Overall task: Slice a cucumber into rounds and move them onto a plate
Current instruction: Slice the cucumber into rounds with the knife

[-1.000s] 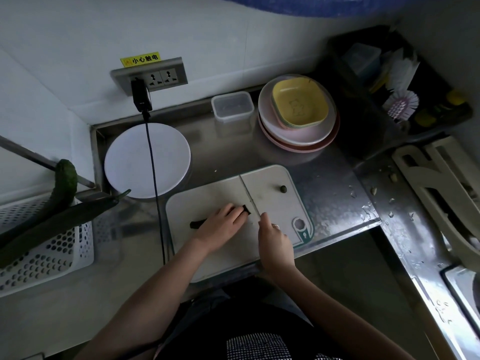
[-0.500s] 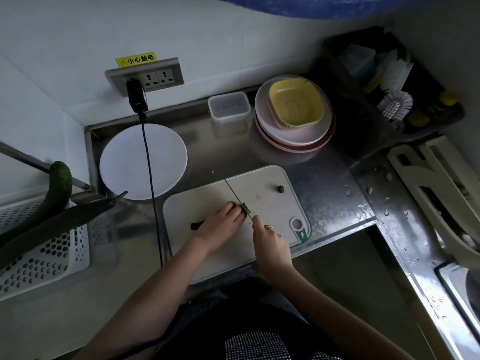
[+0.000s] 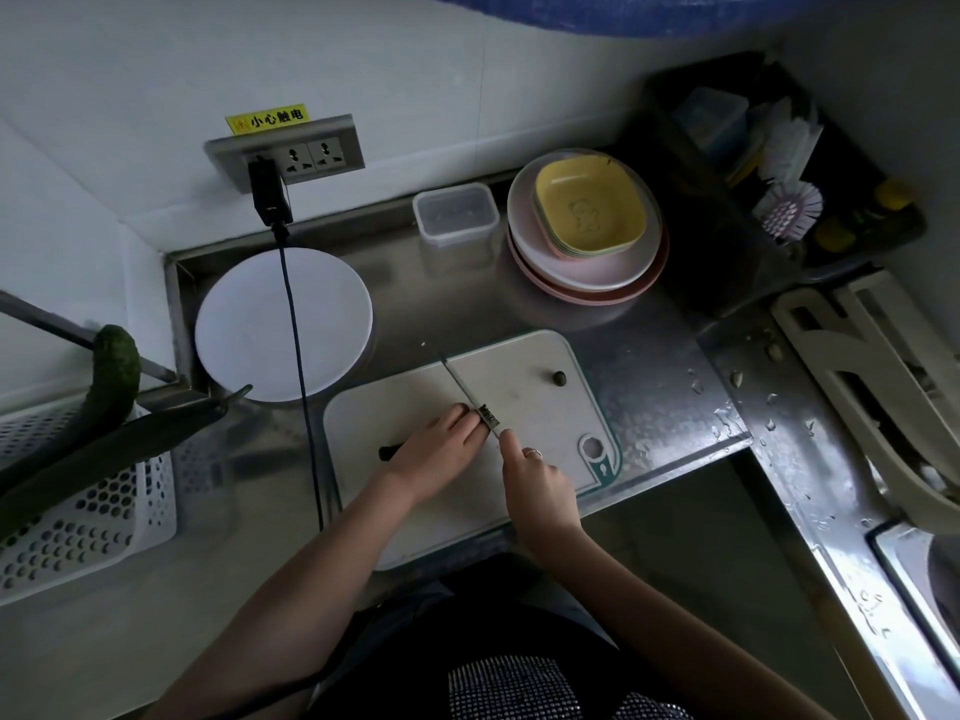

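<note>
1. Comparing with the frame a second ago, we see the knife (image 3: 470, 396) angled differently: its blade then ran from the upper left straight down to the right hand, and it now slants more, with the tip nearer the board's far edge and the blade meeting the cucumber (image 3: 488, 417) at its cut end. The view has also shifted a little to the left; the white plate (image 3: 244, 324) and the stack of dishes (image 3: 587, 267) sit where they did on the counter (image 3: 467, 309).
2. Most of the cucumber is hidden under our left hand (image 3: 434, 452). Only its dark tip pokes out at the left of the palm and a short, pale-flecked cut end shows by the fingertips. A small dark piece (image 3: 559, 378) lies alone on the cutting board (image 3: 519, 366); we cannot tell whether it is a round or an end stub. The knife's handle is buried in our right hand (image 3: 537, 478).
3. Our left hand lies palm down, fingers curled over the cucumber and pressing it onto the board. Our right hand is closed round the knife handle, a ring on one finger, forearm coming in from the lower right. The plate beside the board holds no slices.
</note>
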`<state>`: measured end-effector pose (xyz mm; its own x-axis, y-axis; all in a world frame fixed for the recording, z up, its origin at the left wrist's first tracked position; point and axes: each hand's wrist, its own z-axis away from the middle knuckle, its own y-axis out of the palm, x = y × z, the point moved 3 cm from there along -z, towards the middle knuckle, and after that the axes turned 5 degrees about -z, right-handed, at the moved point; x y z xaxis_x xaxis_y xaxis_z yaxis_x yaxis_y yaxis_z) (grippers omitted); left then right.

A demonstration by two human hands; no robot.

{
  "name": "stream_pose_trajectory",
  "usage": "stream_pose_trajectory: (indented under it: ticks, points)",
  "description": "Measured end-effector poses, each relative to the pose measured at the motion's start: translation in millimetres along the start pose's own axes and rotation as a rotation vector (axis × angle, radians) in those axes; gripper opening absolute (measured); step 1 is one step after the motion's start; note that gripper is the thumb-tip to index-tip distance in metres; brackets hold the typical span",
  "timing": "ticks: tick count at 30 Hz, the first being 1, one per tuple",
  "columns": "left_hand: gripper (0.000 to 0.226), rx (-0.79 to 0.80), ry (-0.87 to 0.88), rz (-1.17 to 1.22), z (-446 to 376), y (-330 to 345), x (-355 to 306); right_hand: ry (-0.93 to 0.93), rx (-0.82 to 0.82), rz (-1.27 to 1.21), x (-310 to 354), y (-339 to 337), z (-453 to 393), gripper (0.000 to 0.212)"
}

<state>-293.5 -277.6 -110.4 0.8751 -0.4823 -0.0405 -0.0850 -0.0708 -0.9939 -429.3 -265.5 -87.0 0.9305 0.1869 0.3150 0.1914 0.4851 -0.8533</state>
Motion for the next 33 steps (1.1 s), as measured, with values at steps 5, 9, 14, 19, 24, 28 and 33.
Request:
stream_pose_trajectory:
  ticks: [5, 9, 14, 19, 24, 28, 33]
  points:
    - [0.060, -0.017, 0.006, 0.061, 0.3, 2.8, -0.4, 0.037, 0.011, -0.028, -4.7, 3.2, -4.8, 0.032]
    - [0.066, -0.007, 0.009, 0.059, 0.6, 0.5, -0.8, 0.029, 0.012, -0.022, -6.4, 6.5, -6.8, 0.030]
    - [0.064, -0.039, 0.003, 0.075, -0.1, 0.2, -1.8, 0.024, 0.007, -0.049, -6.5, 3.7, -7.0, 0.026]
    - [0.057, 0.029, -0.010, 0.001, -1.6, -5.0, -2.5, 0.020, -0.084, -0.103, -6.2, -3.2, -1.9, 0.017]
    - [0.048, -0.001, -0.019, -0.030, -3.6, -7.4, -3.2, -0.001, -0.066, -0.071, -3.3, 3.2, 4.2, 0.024]
    - [0.048, 0.007, -0.021, -0.010, -2.1, -7.7, -2.6, 0.002, -0.061, -0.059, -4.1, 5.7, 3.2, 0.025]
    - [0.050, 0.037, -0.021, -0.026, -2.7, -6.7, -2.7, -0.015, -0.054, -0.065, -3.0, 6.4, 2.9, 0.028]
